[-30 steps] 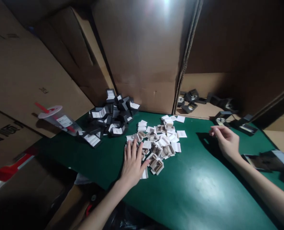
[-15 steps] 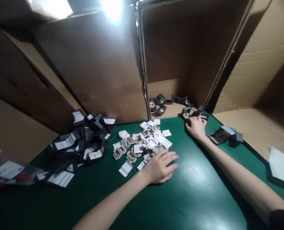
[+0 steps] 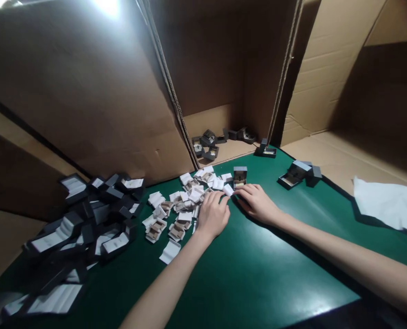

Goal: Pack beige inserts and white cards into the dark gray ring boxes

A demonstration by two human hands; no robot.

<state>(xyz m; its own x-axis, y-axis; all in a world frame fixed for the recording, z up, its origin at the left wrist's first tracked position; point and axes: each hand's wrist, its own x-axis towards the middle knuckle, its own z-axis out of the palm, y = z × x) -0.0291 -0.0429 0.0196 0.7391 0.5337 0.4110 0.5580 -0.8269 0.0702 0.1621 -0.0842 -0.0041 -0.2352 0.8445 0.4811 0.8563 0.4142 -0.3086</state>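
Note:
My left hand (image 3: 213, 214) rests over the right side of a heap of small white and beige folded card inserts (image 3: 184, 217), its fingers apart and bent down onto them. Just to its right, my right hand (image 3: 258, 203) reaches in low over the table with fingers outstretched. Its fingertips are beside a white insert (image 3: 228, 190). A small dark hinged box (image 3: 240, 173) stands with its lid up right behind those fingers, which partly cover its base. No grip on anything shows in either hand.
At left lies a large pile of open black boxes with white linings (image 3: 97, 219). More dark boxes (image 3: 209, 138) sit inside the cardboard carton, one (image 3: 265, 151) at its right edge and others (image 3: 295, 173) farther right. White sheet (image 3: 388, 203) lies at right on the green table (image 3: 258, 274).
My right hand has come left from the carton's edge, and an open dark box now stands beside the inserts. My left hand has shifted onto the heap. The view has turned right.

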